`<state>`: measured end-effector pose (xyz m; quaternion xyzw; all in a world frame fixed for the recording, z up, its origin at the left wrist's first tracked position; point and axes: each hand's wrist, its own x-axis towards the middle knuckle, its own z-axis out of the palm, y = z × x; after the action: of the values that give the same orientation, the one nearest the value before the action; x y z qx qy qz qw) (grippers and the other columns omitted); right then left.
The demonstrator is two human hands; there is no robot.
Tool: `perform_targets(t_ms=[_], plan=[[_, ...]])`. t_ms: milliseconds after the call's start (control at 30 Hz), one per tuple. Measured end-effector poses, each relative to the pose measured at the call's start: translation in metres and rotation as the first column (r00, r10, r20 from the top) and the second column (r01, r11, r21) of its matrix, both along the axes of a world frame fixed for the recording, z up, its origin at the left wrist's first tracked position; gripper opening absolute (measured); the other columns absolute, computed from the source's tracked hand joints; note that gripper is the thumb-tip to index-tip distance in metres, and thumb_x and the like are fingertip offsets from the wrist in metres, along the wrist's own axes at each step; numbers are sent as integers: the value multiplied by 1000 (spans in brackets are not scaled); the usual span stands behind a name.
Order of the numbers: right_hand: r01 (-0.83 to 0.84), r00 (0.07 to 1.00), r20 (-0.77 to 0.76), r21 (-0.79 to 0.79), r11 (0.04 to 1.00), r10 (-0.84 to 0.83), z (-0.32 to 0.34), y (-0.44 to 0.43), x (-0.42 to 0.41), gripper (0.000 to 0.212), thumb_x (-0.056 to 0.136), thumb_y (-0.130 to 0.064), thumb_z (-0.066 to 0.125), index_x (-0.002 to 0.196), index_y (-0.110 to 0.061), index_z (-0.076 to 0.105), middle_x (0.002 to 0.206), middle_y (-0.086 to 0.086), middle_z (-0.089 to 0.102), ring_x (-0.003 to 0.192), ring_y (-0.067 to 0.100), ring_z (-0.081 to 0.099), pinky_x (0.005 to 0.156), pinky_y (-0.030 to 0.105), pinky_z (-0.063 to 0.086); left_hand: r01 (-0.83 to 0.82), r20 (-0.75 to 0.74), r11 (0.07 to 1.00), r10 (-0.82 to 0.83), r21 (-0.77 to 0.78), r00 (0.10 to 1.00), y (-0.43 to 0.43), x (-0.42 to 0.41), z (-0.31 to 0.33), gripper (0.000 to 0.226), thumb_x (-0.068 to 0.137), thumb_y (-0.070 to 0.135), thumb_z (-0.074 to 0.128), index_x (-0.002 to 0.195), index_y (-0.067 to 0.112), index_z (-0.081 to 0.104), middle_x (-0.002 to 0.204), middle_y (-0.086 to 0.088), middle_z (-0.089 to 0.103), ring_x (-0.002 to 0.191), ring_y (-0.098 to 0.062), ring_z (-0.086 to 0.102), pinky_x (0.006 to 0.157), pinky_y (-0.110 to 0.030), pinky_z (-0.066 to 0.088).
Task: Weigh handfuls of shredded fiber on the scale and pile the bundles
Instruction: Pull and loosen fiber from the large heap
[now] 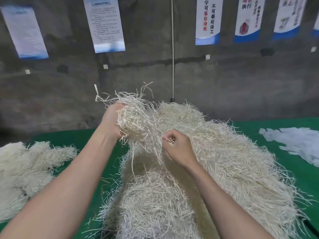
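Observation:
A big heap of pale shredded fiber [215, 152] covers the middle and right of the green table [82, 140]. My left hand [112, 121] grips a raised handful of fiber [134, 118] above the heap's left side, with loose strands sticking up and hanging down. My right hand [179, 149] is curled just right of it and pinches a few strands [170, 140] that trail from the handful. A flatter pile of fiber bundles [25, 173] lies at the left. No scale is visible.
Translucent white plastic sheets or bags [296, 144] lie at the table's right edge. A grey concrete wall [155, 69] with several posters stands behind the table, and a thin white cord [173, 49] hangs down it.

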<state>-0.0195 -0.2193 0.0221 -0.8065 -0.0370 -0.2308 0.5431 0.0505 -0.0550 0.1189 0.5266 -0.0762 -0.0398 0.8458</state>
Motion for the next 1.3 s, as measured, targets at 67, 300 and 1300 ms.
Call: perform_targets(t_ms=[67,300,1300], plan=[[26,999,-17,-118,993,-28,4,25,15,10,91,-12,52,96,-19,57,103,-10,59,78,6,63,69,22,55,35,-11,999,-35,-26,999,-1,-2,1,23,93,6,41,84,5,62,74,-7,64,65,-20,63,69,-33,55],[22,872,-347,-677,735,-346,-105,-24,27,28,100,-17,30,116,-17,53,111,3,60,110,24,56,85,31,42,-86,51,976,98,-201,994,44,8,32,18,83,5,50,93,6,65,94,-10,63,83,-19,63,82,-35,53],[-467,788,-533,-193,863,307,-19,59,36,59,88,-25,64,138,-10,35,112,4,54,92,6,57,56,7,42,-454,557,439,-135,775,820,48,1,-58,30,78,0,61,101,20,65,107,1,64,95,-12,61,82,-25,52]])
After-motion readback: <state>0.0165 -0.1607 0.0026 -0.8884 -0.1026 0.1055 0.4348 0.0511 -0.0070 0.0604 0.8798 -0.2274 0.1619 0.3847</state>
